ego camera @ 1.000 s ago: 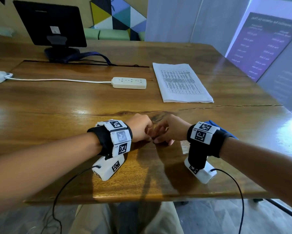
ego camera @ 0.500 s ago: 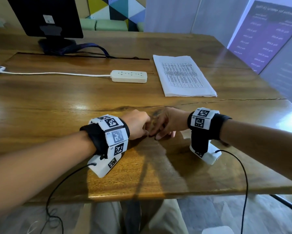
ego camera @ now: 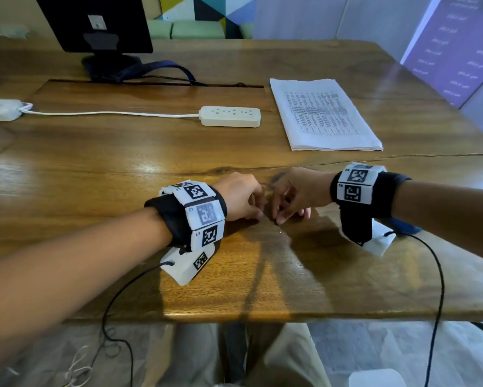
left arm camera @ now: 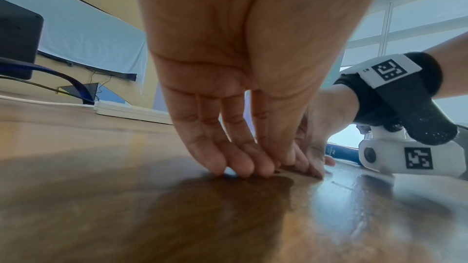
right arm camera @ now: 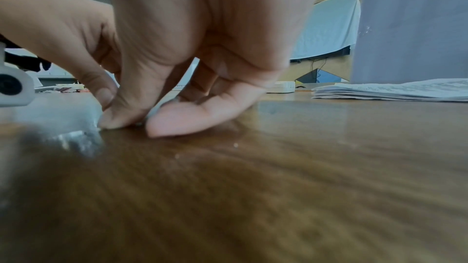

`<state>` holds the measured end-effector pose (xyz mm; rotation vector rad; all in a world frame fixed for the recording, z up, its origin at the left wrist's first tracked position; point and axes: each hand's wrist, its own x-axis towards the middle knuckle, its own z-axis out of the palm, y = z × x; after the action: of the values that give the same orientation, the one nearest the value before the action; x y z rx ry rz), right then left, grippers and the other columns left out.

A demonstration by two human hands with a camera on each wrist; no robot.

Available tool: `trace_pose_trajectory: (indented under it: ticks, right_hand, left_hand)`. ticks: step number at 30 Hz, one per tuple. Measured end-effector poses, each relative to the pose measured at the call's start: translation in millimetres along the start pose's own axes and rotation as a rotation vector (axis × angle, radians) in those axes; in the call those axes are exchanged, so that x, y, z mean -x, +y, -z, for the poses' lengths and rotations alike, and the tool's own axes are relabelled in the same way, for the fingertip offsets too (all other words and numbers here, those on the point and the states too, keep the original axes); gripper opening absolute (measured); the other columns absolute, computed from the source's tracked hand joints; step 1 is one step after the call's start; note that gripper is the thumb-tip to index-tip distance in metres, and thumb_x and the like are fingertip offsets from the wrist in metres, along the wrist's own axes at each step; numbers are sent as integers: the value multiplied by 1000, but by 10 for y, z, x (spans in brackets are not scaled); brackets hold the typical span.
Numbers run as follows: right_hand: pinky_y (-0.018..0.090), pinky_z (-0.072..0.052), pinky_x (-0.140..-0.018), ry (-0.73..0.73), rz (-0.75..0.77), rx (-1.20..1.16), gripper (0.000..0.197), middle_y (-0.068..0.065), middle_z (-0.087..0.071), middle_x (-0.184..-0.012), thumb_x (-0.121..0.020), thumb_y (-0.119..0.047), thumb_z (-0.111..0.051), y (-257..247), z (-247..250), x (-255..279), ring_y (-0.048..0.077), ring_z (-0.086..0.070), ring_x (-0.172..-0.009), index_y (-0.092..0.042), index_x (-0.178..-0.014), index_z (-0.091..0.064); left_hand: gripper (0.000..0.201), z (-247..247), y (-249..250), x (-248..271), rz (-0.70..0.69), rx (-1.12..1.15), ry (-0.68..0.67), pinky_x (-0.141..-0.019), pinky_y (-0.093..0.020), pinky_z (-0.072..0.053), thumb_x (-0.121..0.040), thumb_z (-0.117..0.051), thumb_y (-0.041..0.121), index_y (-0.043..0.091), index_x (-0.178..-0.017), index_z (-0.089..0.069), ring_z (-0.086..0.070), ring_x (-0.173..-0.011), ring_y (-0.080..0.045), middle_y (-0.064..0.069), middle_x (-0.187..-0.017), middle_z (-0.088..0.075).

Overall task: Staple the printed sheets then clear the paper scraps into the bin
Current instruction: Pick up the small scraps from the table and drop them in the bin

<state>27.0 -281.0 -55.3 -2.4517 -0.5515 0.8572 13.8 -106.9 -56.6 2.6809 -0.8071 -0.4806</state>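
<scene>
My left hand (ego camera: 258, 216) and right hand (ego camera: 279, 219) meet fingertip to fingertip on the wooden table (ego camera: 123, 169), near its front middle. In the left wrist view the left hand (left arm camera: 253, 169) presses fairly straight fingers onto the wood. The right wrist view shows the right hand (right arm camera: 144, 125) pinching thumb against finger on a tiny pale bit, too small to name. The stack of printed sheets (ego camera: 324, 115) lies flat at the back right, also visible as sheets (right arm camera: 395, 91). A blue stapler-like object (ego camera: 405, 227) lies under my right wrist.
A white power strip (ego camera: 230, 116) with its cord runs across the middle. A black monitor (ego camera: 95, 20) stands at the back left. Some small coloured bits (right arm camera: 68, 88) lie far off on the table. A white rounded object (ego camera: 374, 378) sits on the floor below the front edge.
Both hands stay at the same spot on the table. A small gap has opened between them, and the right wrist has shifted slightly to the right.
</scene>
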Motion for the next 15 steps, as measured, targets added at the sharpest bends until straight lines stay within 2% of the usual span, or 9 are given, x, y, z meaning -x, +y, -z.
trace_pose_trajectory:
  ticks: [4, 8, 10, 12, 14, 15]
  right_hand:
    - [21, -51, -47, 42, -6, 26, 10, -5, -59, -64, -75, -19, -77, 44, -46, 24, 3, -56, -45, -16, -83, -72]
    - [20, -50, -50, 32, 2, 102, 7, -7, -58, -66, -79, -23, -72, 43, -56, 31, 0, -57, -43, -20, -85, -70]
    - [19, -50, -51, 24, 3, 122, 6, -8, -59, -67, -82, -23, -70, 29, -61, 48, -1, -57, -43, -20, -86, -69]
    - [18, -50, -51, 32, 8, 93, 2, -7, -60, -68, -83, -21, -69, 40, -60, 72, 5, -61, -50, -22, -82, -67]
    - [18, -52, -51, 60, 9, -3, 8, 0, -62, -73, -84, -18, -68, 70, -46, 102, 14, -62, -61, -24, -78, -67]
    - [19, -53, -52, 73, 6, -58, 9, 4, -63, -75, -85, -17, -67, 85, -42, 124, 15, -62, -63, -24, -78, -67]
  left_hand:
    - [13, -1, -3, 24, 10, 11, 12, -75, -26, -47, -85, -66, 29, 19, -91, -70, -60, -80, -14, 13, -64, -54]
    - [18, -14, 31, 47, 15, -25, 37, -70, -25, -39, -85, -66, 33, 18, -94, -70, -54, -83, -14, 5, -80, -57]
    - [20, -8, 40, 58, 16, -37, 40, -70, -24, -37, -85, -66, 33, 17, -95, -71, -53, -83, -14, 4, -83, -57]
    - [19, 9, 47, 70, 20, -35, 34, -71, -24, -39, -84, -67, 33, 17, -93, -71, -55, -84, -15, 3, -84, -59]
    - [18, 25, 51, 85, 27, -33, 30, -72, -25, -41, -85, -66, 32, 16, -93, -72, -56, -85, -16, 2, -84, -61]
    - [19, 29, 52, 95, 30, -34, 30, -72, -25, -42, -85, -66, 32, 16, -93, -72, -56, -85, -16, 2, -85, -62]
